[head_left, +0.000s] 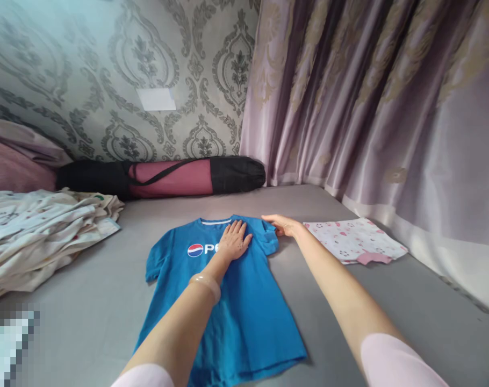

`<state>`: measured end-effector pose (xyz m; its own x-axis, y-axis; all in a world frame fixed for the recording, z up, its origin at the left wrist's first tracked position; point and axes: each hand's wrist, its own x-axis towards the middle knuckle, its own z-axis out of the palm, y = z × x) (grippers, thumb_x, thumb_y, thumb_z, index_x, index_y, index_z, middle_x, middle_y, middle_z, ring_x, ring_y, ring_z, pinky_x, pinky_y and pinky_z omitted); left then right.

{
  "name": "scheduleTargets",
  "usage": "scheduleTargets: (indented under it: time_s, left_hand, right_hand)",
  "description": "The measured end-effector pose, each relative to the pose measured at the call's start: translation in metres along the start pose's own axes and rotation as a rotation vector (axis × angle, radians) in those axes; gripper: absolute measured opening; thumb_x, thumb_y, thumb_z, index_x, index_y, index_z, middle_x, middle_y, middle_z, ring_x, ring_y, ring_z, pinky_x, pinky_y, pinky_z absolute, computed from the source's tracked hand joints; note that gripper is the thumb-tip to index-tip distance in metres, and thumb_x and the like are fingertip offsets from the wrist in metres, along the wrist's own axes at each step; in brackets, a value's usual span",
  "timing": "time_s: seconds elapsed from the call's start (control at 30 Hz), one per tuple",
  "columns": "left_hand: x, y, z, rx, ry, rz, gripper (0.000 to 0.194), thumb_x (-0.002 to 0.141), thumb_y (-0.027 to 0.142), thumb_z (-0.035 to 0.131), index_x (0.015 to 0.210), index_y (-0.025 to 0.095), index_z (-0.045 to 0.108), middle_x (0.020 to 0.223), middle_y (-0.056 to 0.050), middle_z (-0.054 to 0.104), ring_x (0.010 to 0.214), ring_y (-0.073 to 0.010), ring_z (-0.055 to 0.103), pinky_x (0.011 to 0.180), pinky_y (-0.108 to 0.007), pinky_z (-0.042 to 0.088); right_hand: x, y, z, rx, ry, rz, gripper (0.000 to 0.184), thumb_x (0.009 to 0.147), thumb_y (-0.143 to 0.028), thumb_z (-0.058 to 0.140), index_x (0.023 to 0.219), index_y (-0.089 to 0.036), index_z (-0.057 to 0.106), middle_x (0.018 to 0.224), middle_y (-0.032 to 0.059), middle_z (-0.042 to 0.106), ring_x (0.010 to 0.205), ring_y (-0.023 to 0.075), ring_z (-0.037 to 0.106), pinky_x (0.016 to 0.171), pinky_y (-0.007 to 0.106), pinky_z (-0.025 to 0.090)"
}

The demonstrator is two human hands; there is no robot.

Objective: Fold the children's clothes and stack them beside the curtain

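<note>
A blue T-shirt (244,306) with a round red, white and blue logo lies front up on the grey bed sheet, its neckline pointing away from me. My left hand (234,240) rests flat on the upper chest, fingers stretched out, covering part of the white lettering. A pale bangle (206,286) circles the left wrist. At the right sleeve (270,242), my right hand (283,224) has its fingers at the cuff edge, apparently pinching it; the index finger reaches along the top and the thumb is partly hidden. That sleeve looks bunched, while the left sleeve (158,258) lies flatter.
A folded white cloth with pink prints (353,239) lies to the right, near the curtain (293,107). Along the wall rests a long black and dark pink bag (172,177). Rumpled pale fabric (38,231) is heaped at the left. The grey sheet (87,322) spreads underneath.
</note>
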<state>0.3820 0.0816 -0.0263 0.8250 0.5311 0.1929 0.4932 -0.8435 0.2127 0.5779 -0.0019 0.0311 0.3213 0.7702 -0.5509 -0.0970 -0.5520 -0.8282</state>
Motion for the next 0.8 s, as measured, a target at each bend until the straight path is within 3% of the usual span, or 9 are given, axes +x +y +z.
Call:
scheduleTargets:
  time_s: [0.07,0.13,0.23,0.33,0.53,0.7,0.8]
  left_hand:
    - [0.000,0.000,0.000,0.004,-0.006,-0.004,0.059,0.097,0.049,0.026,0.145,0.017,0.039,0.152,-0.011,0.038,0.143,-0.0267,0.028,0.118,-0.045,0.021]
    - [0.000,0.000,-0.001,0.006,-0.011,-0.008,0.059,0.097,0.050,0.025,0.145,0.017,0.039,0.152,-0.011,0.037,0.143,-0.0262,0.028,0.118,-0.044,0.021]
    - [0.000,0.000,-0.001,0.007,-0.014,-0.009,0.060,0.098,0.049,0.025,0.145,0.016,0.039,0.153,-0.012,0.037,0.143,-0.0266,0.028,0.118,-0.044,0.020]
    - [0.000,0.001,-0.001,0.002,-0.020,-0.007,0.061,0.098,0.049,0.025,0.146,0.014,0.037,0.153,-0.013,0.035,0.143,-0.0273,0.027,0.118,-0.044,0.020]
    - [0.000,0.000,-0.001,0.006,-0.019,-0.007,0.062,0.098,0.052,0.022,0.146,0.016,0.038,0.154,-0.011,0.034,0.145,-0.0273,0.023,0.118,-0.046,0.018]
    - [0.000,0.000,-0.002,0.018,-0.031,0.008,0.064,0.098,0.052,0.021,0.146,0.014,0.038,0.154,-0.012,0.035,0.145,-0.0282,0.023,0.118,-0.047,0.017]
    - [-0.001,0.001,-0.005,0.022,-0.045,0.000,0.063,0.098,0.051,0.021,0.146,0.014,0.038,0.154,-0.011,0.034,0.145,-0.0277,0.023,0.118,-0.047,0.017]
  right_hand:
    - [0.003,-0.002,-0.001,-0.021,0.078,0.046,0.035,0.079,-0.041,0.066,0.058,-0.019,0.048,0.042,-0.0056,0.047,0.035,0.0059,0.035,0.035,0.018,0.025]
    - [0.004,-0.004,-0.003,-0.019,0.113,0.070,0.036,0.074,-0.035,0.072,0.055,-0.020,0.045,0.040,-0.0063,0.044,0.033,0.0058,0.033,0.034,0.019,0.025]
    - [0.002,-0.006,-0.006,0.015,0.126,0.038,0.020,0.069,-0.021,0.073,0.063,-0.018,0.054,0.049,-0.0032,0.056,0.042,0.0089,0.048,0.041,0.019,0.039]
    - [-0.002,-0.004,-0.006,0.060,0.205,-0.055,0.010,0.073,-0.020,0.069,0.074,-0.019,0.059,0.060,-0.0021,0.063,0.053,0.0102,0.057,0.052,0.019,0.049]
    - [-0.003,0.013,0.005,0.075,0.433,-0.094,0.016,0.085,-0.031,0.062,0.076,-0.020,0.054,0.059,0.0000,0.060,0.056,0.0128,0.059,0.053,0.023,0.052]
    - [-0.011,0.020,0.013,0.018,0.453,-0.079,0.011,0.082,-0.027,0.059,0.077,-0.017,0.059,0.060,0.0021,0.063,0.057,0.0151,0.061,0.055,0.027,0.053]
    - [-0.017,0.023,0.018,-0.061,0.504,-0.144,0.008,0.081,-0.022,0.053,0.078,-0.017,0.060,0.064,0.0003,0.063,0.062,0.0145,0.062,0.059,0.025,0.051]
